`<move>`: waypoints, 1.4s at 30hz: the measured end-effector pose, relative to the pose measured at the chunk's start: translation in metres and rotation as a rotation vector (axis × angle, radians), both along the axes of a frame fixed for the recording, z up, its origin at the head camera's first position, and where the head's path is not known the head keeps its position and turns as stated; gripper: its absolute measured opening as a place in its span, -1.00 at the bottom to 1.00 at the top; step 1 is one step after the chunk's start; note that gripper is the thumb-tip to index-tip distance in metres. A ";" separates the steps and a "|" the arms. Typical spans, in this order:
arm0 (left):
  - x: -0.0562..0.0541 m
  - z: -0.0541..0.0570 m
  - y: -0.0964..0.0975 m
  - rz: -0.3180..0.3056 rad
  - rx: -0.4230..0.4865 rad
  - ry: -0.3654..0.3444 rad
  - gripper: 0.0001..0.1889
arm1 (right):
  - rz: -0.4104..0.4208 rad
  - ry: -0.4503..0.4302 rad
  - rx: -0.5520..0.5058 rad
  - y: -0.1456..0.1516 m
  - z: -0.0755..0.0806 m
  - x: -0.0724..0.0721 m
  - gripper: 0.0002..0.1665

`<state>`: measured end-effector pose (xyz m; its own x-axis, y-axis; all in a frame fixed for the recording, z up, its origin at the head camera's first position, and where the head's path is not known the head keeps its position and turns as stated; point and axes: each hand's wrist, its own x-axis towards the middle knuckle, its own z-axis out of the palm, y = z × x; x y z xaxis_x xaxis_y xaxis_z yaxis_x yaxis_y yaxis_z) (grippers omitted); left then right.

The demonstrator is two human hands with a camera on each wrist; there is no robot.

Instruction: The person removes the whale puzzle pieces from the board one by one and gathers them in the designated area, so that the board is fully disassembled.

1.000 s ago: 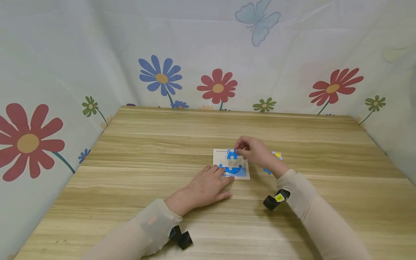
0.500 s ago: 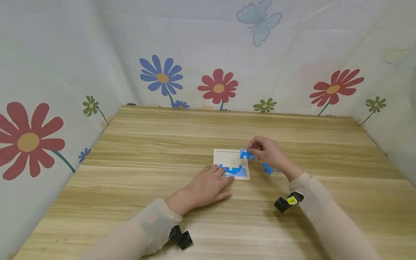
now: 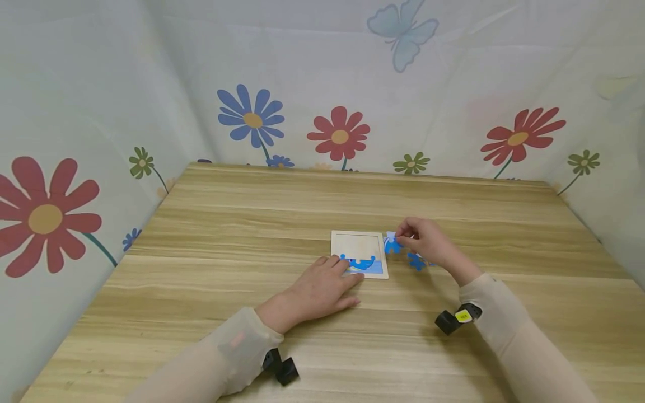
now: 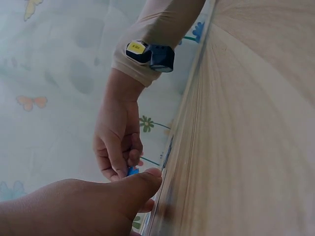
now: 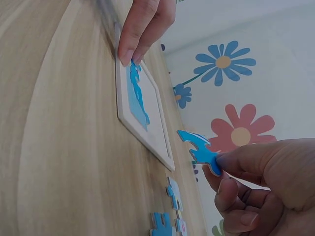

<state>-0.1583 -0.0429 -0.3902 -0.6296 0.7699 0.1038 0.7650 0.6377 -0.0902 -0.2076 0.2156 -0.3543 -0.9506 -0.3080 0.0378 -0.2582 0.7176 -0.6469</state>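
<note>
My right hand (image 3: 430, 243) pinches a blue jigsaw piece (image 5: 201, 151) between thumb and index finger. It is raised just right of a square, pale puzzle tray (image 3: 358, 245). Along the tray's near side lie fitted blue pieces (image 3: 365, 264) with knobs pointing away from me; the rest of its bed is bare. My left hand (image 3: 317, 288) rests on the tray's near left corner, its fingertips on the fitted pieces and partly hiding them. In the right wrist view, those fingertips (image 5: 129, 54) press at the tray's edge.
Several loose jigsaw pieces (image 3: 416, 261) lie right of the tray, some hidden under my right hand. Wood-grained table (image 3: 242, 224) surrounds the tray. A flower-printed cloth (image 3: 428, 101) stands behind and at both sides.
My right hand has carried the pinched jigsaw piece from above the tray's far part rightward, past its right edge. The left hand has stayed in place on the tray.
</note>
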 end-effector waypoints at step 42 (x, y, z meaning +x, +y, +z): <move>-0.002 -0.003 -0.002 -0.015 0.020 0.023 -0.53 | -0.015 0.004 0.077 0.006 -0.028 0.002 -0.94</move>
